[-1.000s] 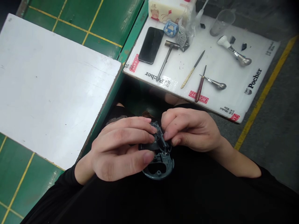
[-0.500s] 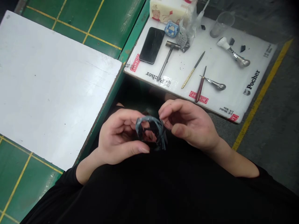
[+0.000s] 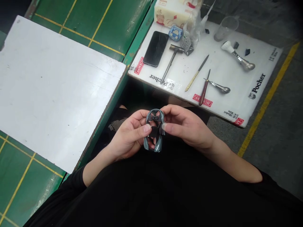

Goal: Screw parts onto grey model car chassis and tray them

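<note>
Fingers of the left hand (image 3: 129,135) and right hand (image 3: 189,127) grip opposite sides of a gray car-shaped shell (image 3: 158,145), apparently part-assembled with openings unfilled, off the printed board's (image 3: 227,101) near edge.

From the head, the camera faces forward and steeply down; it sits near. The bare left hand (image 3: 127,136) and bare right hand (image 3: 189,127) fall mid-frame, before the near edge of the white printed worktop (image 3: 236,90).
</note>
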### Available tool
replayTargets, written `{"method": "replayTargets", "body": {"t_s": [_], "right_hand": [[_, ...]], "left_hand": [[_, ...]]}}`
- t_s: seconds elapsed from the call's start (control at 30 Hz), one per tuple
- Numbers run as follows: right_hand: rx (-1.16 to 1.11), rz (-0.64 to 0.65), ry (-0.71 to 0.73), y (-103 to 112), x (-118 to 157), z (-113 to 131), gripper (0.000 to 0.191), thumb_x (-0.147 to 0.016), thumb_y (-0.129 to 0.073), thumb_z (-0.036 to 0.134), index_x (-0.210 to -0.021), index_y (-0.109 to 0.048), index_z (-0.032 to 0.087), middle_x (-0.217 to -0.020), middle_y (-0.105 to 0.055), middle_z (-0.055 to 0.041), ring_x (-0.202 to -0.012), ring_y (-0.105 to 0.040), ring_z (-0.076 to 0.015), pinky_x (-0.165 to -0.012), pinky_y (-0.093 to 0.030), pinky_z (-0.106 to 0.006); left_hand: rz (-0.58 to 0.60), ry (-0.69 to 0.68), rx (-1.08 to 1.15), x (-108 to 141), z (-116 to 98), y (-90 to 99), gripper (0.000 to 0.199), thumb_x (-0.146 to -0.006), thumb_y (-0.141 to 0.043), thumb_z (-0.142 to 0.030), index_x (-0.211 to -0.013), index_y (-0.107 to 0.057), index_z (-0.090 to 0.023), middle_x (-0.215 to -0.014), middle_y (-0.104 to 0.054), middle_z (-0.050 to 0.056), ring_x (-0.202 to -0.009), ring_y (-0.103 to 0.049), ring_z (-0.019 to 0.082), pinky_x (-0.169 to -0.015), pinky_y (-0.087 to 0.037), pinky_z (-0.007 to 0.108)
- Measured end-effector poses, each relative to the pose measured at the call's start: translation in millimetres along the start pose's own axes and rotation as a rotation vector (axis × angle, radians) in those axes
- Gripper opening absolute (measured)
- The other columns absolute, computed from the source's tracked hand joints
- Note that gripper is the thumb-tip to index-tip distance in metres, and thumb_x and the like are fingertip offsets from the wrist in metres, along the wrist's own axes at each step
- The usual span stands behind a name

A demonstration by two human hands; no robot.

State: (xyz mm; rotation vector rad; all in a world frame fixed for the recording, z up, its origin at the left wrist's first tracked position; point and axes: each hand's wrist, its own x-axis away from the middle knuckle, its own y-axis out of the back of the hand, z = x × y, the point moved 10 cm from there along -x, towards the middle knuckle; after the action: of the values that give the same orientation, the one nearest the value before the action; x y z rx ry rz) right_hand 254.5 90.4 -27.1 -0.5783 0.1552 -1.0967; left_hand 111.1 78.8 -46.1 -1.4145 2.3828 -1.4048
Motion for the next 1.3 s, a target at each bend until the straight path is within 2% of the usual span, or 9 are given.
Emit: {"method": "replayTargets", "body": {"t_s": [0.1,0.27,0.37,0.6,0.77,0.9,1.03,1.17,1.3], "right_hand": [[0.057,-0.028,-0.011,4,0,-3,0.036,-0.102,-0.112,0.037,-0.125,-0.088,0.023,-0.115,-0.092,-0.0050,-0.099,-0.086,-0.0202,-0.094,-0.073,-0.031],[0.091,-0.056,-0.006,9,-1,-6,0.046,-0.104,-0.110,0.056,-0.124,-0.086,0.023,-0.111,-0.089,-0.0050,-0.094,-0.083,-0.0210,-0.091,-0.073,-0.034],[0.169,-0.108,-0.024,16,-1,-7,0.051,-0.096,-0.117,0.052,-0.127,-0.088,0.024,-0.109,-0.087,-0.0027,-0.093,-0.080,-0.0198,-0.087,-0.070,-0.030],[0.015,-0.103,0.047,19,-4,0,0.041,-0.104,-0.109,0.056,-0.115,-0.088,0.022,-0.093,-0.081,-0.0004,-0.093,-0.079,-0.0210,-0.094,-0.071,-0.036],[0.094,-0.115,0.003,23,0,3,0.042,-0.100,-0.112,0.059,-0.105,-0.090,0.023,-0.102,-0.088,-0.0053,-0.093,-0.079,-0.0235,-0.094,-0.072,-0.039],[0.161,-0.136,-0.073,29,4,1,0.049,-0.101,-0.108,0.068,-0.100,-0.092,0.021,-0.097,-0.083,-0.0042,-0.090,-0.074,-0.0222,-0.086,-0.065,-0.035],[0.155,-0.116,-0.083,30,4,0,0.050,-0.102,-0.108,0.065,-0.098,-0.089,0.019,-0.089,-0.075,-0.0014,-0.081,-0.063,-0.0178,-0.075,-0.053,-0.031],[0.082,-0.074,-0.096,27,2,-5,0.055,-0.103,-0.107,0.066,-0.089,-0.082,0.019,-0.076,-0.063,0.0031,-0.069,-0.048,-0.0137,-0.063,-0.038,-0.029],[0.024,-0.055,-0.136,26,2,-12,0.057,-0.102,-0.108,0.067,-0.090,-0.081,0.018,-0.074,-0.060,0.0038,-0.067,-0.046,-0.0129,-0.061,-0.035,-0.028]], "left_hand": [[-0.031,0.025,0.016,-1,3,0.9,0.050,-0.099,-0.112,-0.041,-0.130,-0.081,-0.017,-0.103,-0.084,0.002,-0.067,-0.082,0.014,-0.060,-0.073,0.021],[-0.054,0.036,0.038,-3,5,1.7,0.048,-0.101,-0.111,-0.044,-0.128,-0.082,-0.016,-0.101,-0.086,0.004,-0.073,-0.083,0.014,-0.067,-0.076,0.022],[-0.063,0.035,0.027,-4,5,2.5,0.051,-0.101,-0.111,-0.047,-0.129,-0.082,-0.016,-0.101,-0.085,0.004,-0.072,-0.082,0.014,-0.064,-0.074,0.022],[-0.022,0.024,-0.034,-8,2,-2.1,0.051,-0.101,-0.110,-0.046,-0.130,-0.080,-0.018,-0.102,-0.083,0.002,-0.066,-0.079,0.014,-0.060,-0.072,0.022],[0.022,-0.072,-0.190,-7,-9,-4.3,0.047,-0.101,-0.109,-0.033,-0.134,-0.079,-0.021,-0.109,-0.084,0.003,-0.077,-0.084,0.017,-0.065,-0.076,0.025],[0.028,-0.154,-0.318,-4,-21,-4.5,0.046,-0.101,-0.108,-0.023,-0.137,-0.079,-0.023,-0.112,-0.086,0.004,-0.087,-0.087,0.019,-0.074,-0.079,0.027],[0.068,-0.160,-0.325,-4,-23,-9.0,0.043,-0.103,-0.104,-0.018,-0.140,-0.082,-0.023,-0.115,-0.087,0.005,-0.090,-0.088,0.019,-0.077,-0.081,0.028],[0.047,-0.136,-0.313,-5,-21,-7.7,0.044,-0.102,-0.106,-0.021,-0.139,-0.081,-0.023,-0.114,-0.087,0.004,-0.088,-0.088,0.020,-0.075,-0.081,0.028],[0.035,-0.120,-0.310,-6,-18,-5.9,0.046,-0.102,-0.107,-0.023,-0.138,-0.079,-0.023,-0.113,-0.087,0.004,-0.085,-0.088,0.019,-0.075,-0.080,0.028]]}}
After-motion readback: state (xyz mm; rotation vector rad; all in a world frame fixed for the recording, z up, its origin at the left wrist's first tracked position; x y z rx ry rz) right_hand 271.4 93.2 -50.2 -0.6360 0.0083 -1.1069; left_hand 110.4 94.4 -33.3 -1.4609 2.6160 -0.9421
